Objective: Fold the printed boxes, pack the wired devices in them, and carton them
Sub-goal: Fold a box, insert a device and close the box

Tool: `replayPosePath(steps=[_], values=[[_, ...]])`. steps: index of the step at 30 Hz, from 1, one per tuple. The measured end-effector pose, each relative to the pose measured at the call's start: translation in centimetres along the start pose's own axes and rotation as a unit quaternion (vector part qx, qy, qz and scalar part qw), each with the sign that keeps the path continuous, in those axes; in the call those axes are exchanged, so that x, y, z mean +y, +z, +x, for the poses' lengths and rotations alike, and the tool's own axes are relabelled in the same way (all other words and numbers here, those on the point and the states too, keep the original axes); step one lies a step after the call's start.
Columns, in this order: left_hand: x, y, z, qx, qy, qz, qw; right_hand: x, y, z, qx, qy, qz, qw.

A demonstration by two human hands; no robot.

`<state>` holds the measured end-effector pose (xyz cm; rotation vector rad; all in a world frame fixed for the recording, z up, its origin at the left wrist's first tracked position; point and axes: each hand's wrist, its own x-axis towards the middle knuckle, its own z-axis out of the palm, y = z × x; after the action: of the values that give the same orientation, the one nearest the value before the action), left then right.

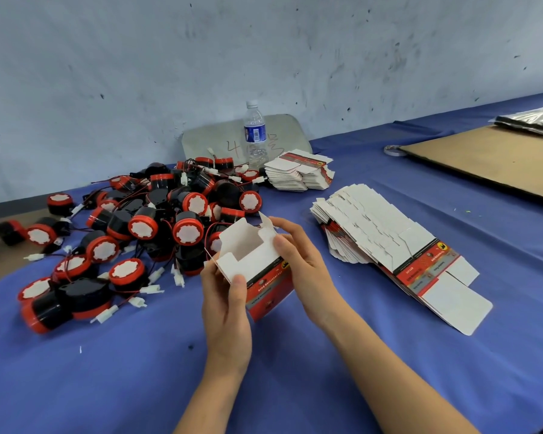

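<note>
Both hands, left hand and right hand, grip one half-folded printed box, flaps open; wired devices heaped left. Flat boxes lie right on the table.

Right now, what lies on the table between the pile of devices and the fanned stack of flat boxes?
In the head view, only the half-folded box, held by the left hand and right hand.
</note>
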<state>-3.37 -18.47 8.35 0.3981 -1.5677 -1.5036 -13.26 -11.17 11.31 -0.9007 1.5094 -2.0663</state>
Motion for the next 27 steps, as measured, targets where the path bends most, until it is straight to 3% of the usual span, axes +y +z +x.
replayPosePath(steps=[7,12,17,23,27], values=[[1.0,0.1,-0.2,0.016,0.028,0.037,0.999,-0.2,0.4,-0.3,0.001,-0.039,-0.043,0.998],[1.2,-0.1,0.0,0.046,0.019,0.038,0.998,0.0,0.8,-0.6,0.018,-0.12,-0.222,0.967],[1.2,-0.5,0.1,0.058,0.011,0.033,0.998,0.1,0.4,-0.5,-0.009,-0.163,-0.18,0.97],[1.1,-0.6,0.3,0.012,0.057,0.086,0.995,0.6,0.7,-0.4,-0.014,-0.112,-0.142,0.983],[0.7,-0.6,0.4,-0.041,0.109,0.177,0.977,0.9,0.3,0.0,0.045,-0.07,-0.102,0.991]])
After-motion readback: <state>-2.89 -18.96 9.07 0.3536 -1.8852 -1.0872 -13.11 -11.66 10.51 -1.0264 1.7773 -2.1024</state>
